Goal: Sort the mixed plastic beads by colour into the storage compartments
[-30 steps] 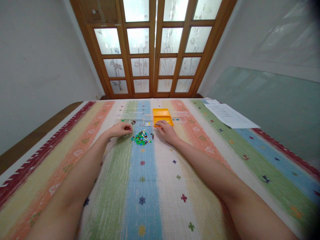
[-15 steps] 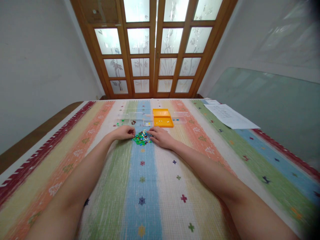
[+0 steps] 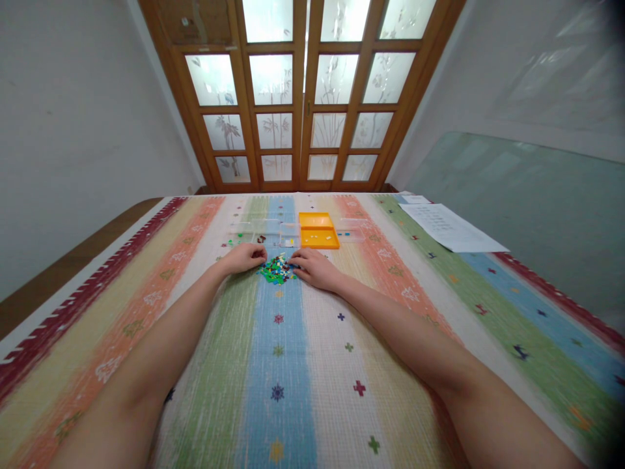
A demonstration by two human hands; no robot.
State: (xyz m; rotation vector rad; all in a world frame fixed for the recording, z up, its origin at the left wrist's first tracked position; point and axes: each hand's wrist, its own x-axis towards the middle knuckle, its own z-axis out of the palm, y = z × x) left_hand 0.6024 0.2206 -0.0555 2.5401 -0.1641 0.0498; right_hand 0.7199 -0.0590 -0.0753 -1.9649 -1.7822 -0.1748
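A pile of small building bricks (image 3: 276, 270), mostly green with blue, white, yellow and dark red ones, lies on the striped tablecloth. At its upper left is my left hand (image 3: 244, 257), the thumb and forefinger closed together at the edge of the pile. Whatever they may pinch is too small to make out. My right hand (image 3: 315, 267) rests along the pile's right side, fingers stretched toward the bricks and slightly apart. Behind the hands stand clear plastic boxes (image 3: 244, 229) with a few green, brown and white pieces inside, and an open orange box (image 3: 319, 240) holding some white pieces.
Right of the orange box is another clear box (image 3: 352, 230) with blue pieces. Printed paper sheets (image 3: 446, 227) lie at the table's right edge. The tablecloth (image 3: 278, 417) covers the table, and wooden glass-paned doors (image 3: 301, 111) stand beyond it.
My left hand has shifted slightly up and to the right along the pile's edge. My right hand has drawn a little to the right.
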